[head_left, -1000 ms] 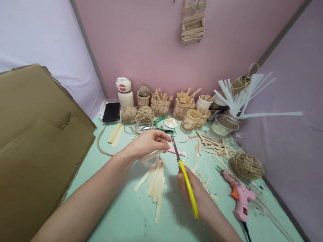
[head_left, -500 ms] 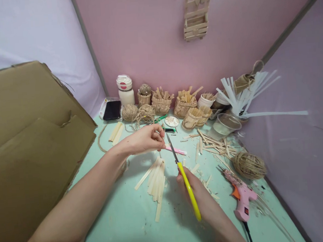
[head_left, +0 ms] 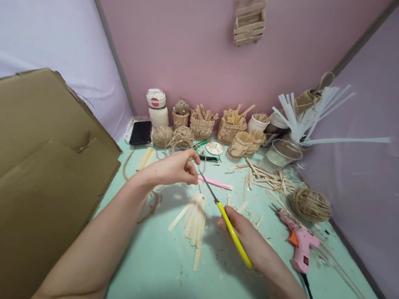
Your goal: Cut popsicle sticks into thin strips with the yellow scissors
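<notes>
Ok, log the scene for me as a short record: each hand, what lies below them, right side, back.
left hand: fingers curled beside the scissor tips; contents cannot be told
right hand: grip closed on yellow-handled scissors, blades toward the left hand
below: fanned pale flat strips on the tabletop
right side: pink hot glue gun; twine ball beyond it
back: smartphone; white lidded bottle

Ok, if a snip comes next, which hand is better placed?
Right, probably: the right hand holds the yellow-handled scissors, blades pointing toward the left hand. The left shows no tool; whether it holds anything is unclear.
</notes>
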Demonstrator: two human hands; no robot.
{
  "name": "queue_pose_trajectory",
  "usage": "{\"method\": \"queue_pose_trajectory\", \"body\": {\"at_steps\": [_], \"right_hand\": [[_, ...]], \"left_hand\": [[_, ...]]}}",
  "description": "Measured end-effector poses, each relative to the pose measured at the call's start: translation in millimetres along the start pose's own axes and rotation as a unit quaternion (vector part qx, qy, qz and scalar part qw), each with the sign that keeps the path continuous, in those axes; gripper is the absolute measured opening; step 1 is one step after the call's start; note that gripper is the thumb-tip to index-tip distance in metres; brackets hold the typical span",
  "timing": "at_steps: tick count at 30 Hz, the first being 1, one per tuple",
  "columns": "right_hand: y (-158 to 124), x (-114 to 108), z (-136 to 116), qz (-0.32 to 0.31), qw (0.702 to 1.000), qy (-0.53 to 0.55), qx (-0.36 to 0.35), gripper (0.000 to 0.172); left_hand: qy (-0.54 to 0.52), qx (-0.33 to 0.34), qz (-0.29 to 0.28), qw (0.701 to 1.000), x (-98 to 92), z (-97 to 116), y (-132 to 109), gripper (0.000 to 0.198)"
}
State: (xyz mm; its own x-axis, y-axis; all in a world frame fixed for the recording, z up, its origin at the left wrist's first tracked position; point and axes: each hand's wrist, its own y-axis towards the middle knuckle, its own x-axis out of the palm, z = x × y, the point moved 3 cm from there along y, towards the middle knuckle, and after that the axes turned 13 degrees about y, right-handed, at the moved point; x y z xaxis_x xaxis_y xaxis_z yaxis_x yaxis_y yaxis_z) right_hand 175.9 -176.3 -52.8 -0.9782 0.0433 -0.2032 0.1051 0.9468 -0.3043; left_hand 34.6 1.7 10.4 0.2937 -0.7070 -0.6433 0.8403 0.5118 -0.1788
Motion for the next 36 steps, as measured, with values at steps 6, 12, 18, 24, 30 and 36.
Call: {"method": "queue_pose_trajectory", "body": {"at_steps": [6, 12, 18, 24, 30, 36], "right_hand": [[5, -8, -8, 0.139, 0.982, 0.105, -0.075, 0.028], [-2, -16, -24, 0.206, 0.940, 0.204, -0.180, 0.033], [-1, -16, -21, 0.166, 0.920, 0.283, -0.213, 0.032], [-2, -21, -25, 0.222, 0.923, 0.226, -0.217, 0.029], [-3, -27, -23, 0.302, 0.929, 0.136, -0.166, 0.025], [3, -29, -10, 0.318, 0.918, 0.160, -0.172, 0.024]], "left_hand": [[-0.180, -0.007, -0.034, 0.983, 20.2, 5, 11, 0.037], [-0.421, -0.015, -0.215, 0.881, 75.7, 9, 27, 0.048], [-0.479, -0.028, -0.294, 0.827, 99.8, 14, 27, 0.044], [-0.405, -0.027, -0.253, 0.878, 93.0, 17, 25, 0.036], [-0.113, 0.038, -0.087, 0.989, 74.2, 35, 20, 0.019], [-0.034, 0.022, 0.019, 0.999, 83.3, 45, 14, 0.019]]}}
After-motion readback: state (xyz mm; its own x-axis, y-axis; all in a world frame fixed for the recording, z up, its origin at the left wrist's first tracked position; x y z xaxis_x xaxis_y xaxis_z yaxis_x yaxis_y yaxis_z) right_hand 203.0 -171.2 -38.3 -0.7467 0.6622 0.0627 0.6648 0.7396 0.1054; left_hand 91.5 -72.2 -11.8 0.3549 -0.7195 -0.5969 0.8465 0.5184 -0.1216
